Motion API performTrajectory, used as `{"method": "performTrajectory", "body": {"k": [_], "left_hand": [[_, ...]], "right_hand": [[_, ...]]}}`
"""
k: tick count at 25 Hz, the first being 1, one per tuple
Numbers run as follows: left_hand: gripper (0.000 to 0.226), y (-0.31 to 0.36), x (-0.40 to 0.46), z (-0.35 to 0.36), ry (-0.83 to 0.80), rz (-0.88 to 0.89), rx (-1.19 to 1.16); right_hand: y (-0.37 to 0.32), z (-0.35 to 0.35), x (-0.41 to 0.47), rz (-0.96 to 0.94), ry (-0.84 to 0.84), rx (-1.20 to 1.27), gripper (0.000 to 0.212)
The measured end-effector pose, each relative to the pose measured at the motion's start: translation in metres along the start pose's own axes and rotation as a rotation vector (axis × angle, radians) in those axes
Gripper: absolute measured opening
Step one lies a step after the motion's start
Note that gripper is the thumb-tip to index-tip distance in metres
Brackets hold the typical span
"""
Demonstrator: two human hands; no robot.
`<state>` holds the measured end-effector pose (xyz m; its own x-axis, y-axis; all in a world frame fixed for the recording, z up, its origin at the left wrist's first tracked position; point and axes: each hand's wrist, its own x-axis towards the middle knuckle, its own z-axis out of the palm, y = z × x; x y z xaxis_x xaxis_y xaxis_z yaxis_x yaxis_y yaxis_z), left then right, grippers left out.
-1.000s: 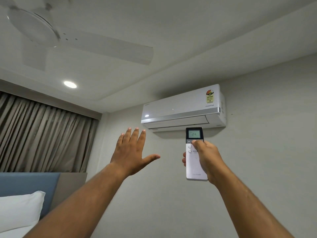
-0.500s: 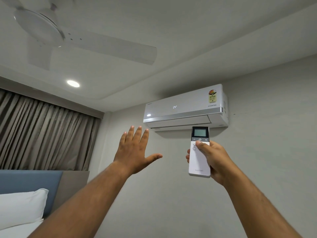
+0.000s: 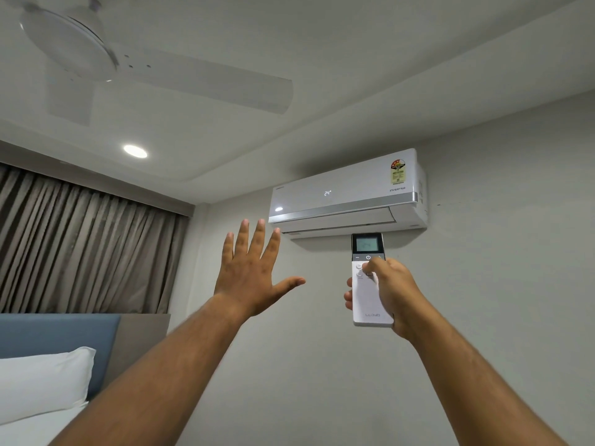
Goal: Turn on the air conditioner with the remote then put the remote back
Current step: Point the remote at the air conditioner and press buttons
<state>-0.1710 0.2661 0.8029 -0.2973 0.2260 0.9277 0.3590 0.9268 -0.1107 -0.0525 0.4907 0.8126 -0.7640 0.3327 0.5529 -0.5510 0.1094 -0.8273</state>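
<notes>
A white air conditioner (image 3: 347, 194) hangs high on the wall and its front shows a lit "24". Just below it I hold a white remote (image 3: 370, 297) upright, its dark top with a small screen pointing at the unit. My right hand (image 3: 391, 292) grips the remote from the right, thumb resting on the round buttons under the power symbol. My left hand (image 3: 254, 272) is raised to the left of the remote, palm forward, fingers spread, holding nothing.
A white ceiling fan (image 3: 96, 56) hangs at the upper left, near a round ceiling light (image 3: 135, 151). Brown curtains (image 3: 80, 246) cover the left wall. A blue headboard (image 3: 54, 333) and white pillow (image 3: 42, 381) sit at the lower left.
The "24" lit up on the air conditioner's front, where no digits showed one second ago. My thumb slid a little down the remote's buttons. Both hands stayed raised.
</notes>
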Motion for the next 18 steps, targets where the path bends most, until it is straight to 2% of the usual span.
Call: {"method": "performTrajectory", "body": {"k": [8, 18], "left_hand": [[0.105, 0.0, -0.005, 0.001, 0.063, -0.059, 0.014], [0.107, 0.001, -0.005, 0.005, 0.086, -0.057, 0.018]], "right_hand": [[0.001, 0.008, -0.001, -0.028, 0.024, 0.021, 0.016], [0.0, 0.013, -0.004, -0.073, 0.033, 0.026, 0.016]]}}
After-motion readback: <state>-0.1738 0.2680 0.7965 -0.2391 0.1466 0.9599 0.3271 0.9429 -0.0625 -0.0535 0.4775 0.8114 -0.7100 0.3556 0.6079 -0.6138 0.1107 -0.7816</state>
